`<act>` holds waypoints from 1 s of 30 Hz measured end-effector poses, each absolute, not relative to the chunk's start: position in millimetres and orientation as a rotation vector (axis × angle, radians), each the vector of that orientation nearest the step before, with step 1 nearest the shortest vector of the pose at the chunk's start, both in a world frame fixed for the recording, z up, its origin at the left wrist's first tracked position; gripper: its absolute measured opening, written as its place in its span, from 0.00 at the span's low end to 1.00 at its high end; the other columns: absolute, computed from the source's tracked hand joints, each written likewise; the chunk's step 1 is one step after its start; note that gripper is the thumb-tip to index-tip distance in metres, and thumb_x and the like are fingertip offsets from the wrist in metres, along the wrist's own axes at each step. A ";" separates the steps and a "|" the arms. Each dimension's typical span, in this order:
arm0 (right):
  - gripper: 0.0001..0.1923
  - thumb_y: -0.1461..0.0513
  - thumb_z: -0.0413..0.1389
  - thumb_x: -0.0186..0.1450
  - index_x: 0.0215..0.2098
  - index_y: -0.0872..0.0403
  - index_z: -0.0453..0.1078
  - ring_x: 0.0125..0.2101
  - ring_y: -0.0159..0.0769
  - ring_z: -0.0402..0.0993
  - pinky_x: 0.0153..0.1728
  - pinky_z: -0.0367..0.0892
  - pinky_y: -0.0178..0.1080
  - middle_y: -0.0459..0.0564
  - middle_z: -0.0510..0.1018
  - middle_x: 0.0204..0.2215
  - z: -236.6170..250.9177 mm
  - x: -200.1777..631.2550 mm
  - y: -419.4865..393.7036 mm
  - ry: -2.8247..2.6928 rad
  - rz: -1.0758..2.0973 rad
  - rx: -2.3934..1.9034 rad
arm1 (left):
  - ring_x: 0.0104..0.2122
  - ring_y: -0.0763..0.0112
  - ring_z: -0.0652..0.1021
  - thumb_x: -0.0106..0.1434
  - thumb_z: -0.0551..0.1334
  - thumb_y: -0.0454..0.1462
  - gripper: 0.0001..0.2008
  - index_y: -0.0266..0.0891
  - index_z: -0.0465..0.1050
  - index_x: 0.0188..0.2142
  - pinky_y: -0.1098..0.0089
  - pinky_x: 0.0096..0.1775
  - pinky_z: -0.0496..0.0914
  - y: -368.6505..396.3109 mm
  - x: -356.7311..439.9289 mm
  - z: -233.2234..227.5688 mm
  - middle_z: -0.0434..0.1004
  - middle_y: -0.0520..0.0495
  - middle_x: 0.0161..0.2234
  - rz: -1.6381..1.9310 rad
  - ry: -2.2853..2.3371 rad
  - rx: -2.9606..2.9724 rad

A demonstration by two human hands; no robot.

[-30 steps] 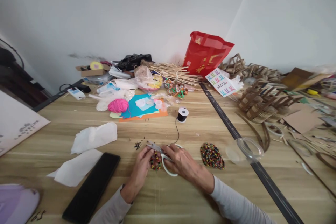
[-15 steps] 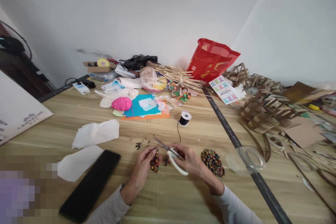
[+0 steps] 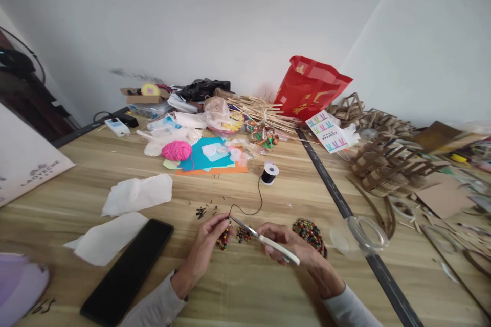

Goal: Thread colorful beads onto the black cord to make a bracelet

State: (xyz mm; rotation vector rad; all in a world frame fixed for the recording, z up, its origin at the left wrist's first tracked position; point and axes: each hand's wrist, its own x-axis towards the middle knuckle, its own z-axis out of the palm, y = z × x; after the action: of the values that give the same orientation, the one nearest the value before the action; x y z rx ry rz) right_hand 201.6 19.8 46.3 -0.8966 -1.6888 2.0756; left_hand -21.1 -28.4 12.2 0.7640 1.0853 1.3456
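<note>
At lower centre, beside a heap of multicoloured wooden beads (image 3: 310,230), the right hand (image 3: 291,245) grips white-handled scissors (image 3: 264,239) while the left hand (image 3: 207,240) pinches a short beaded strand (image 3: 222,237) on thin black cord (image 3: 245,211).

Beaded string, scissors and black cord on the wooden table

A short string of multicoloured beads (image 3: 222,238) hangs pinched at its top end, low over the tabletop. White-handled scissors (image 3: 264,240) lie nearly level, their blades pointing left toward the top of the beads. A thin black cord (image 3: 251,211) curves from there back to its spool (image 3: 269,173), standing farther up the table.
</note>
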 end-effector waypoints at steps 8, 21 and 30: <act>0.22 0.54 0.63 0.51 0.40 0.58 0.68 0.15 0.19 0.52 0.14 0.49 0.26 0.40 0.66 0.21 46.5 200.0 18.4 -1.623 2.138 -0.856 | 0.21 0.75 0.71 0.52 0.68 0.43 0.19 0.35 0.75 0.41 0.75 0.25 0.62 -28.3 -20.9 19.1 0.76 0.50 0.21 1.315 1.016 0.698; 0.21 0.56 0.63 0.52 0.41 0.57 0.69 0.14 0.20 0.54 0.13 0.50 0.26 0.42 0.68 0.21 39.7 193.4 15.7 -1.564 2.157 -0.818 | 0.20 0.76 0.70 0.52 0.68 0.42 0.17 0.35 0.74 0.39 0.76 0.24 0.61 -31.0 -18.9 14.8 0.76 0.50 0.22 1.197 0.929 0.739; 0.24 0.53 0.63 0.53 0.44 0.57 0.69 0.15 0.21 0.52 0.15 0.49 0.27 0.40 0.65 0.21 39.0 188.5 13.5 -1.627 2.087 -0.772 | 0.22 0.76 0.70 0.55 0.66 0.41 0.16 0.35 0.74 0.41 0.76 0.25 0.62 -31.5 -19.0 14.4 0.77 0.49 0.24 1.171 0.912 0.790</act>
State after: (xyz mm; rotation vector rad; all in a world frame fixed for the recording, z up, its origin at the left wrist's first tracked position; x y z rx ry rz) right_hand 188.5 13.5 39.0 -0.7716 -1.6274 2.0866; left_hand -19.0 -31.5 14.4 0.7898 0.9119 1.1711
